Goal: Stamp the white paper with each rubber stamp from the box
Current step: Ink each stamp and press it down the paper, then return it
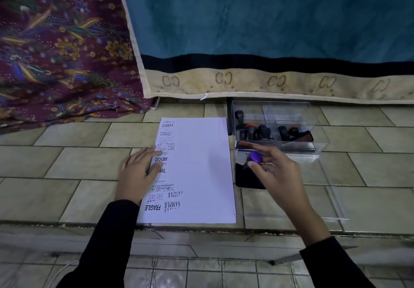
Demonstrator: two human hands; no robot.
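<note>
The paper (197, 171) lies flat on the tiled floor (74, 160), its long axis running straight away from the person, with a column of black stamp marks down its left side reading sideways: SAMPLE, EXPRESS, AMENDED, MAIL, FAX OUT, FRAGILE. The left hand (139, 171) rests open and flat on the left edge of the paper, fingers spread over the marks. The right hand (277, 171) is pinched on a stamp (256, 157) with a purple knob, held over the dark ink pad (246, 178) just right of the paper; its handle tilts toward the paper. Behind the pad stands a clear box (280, 126) holding more stamps, dark handles with orange and purple tops, most upright. The floor is pale green tile. At the back hang a teal cloth (268, 19) with a cream border and a maroon floral cloth (62, 48).
</note>
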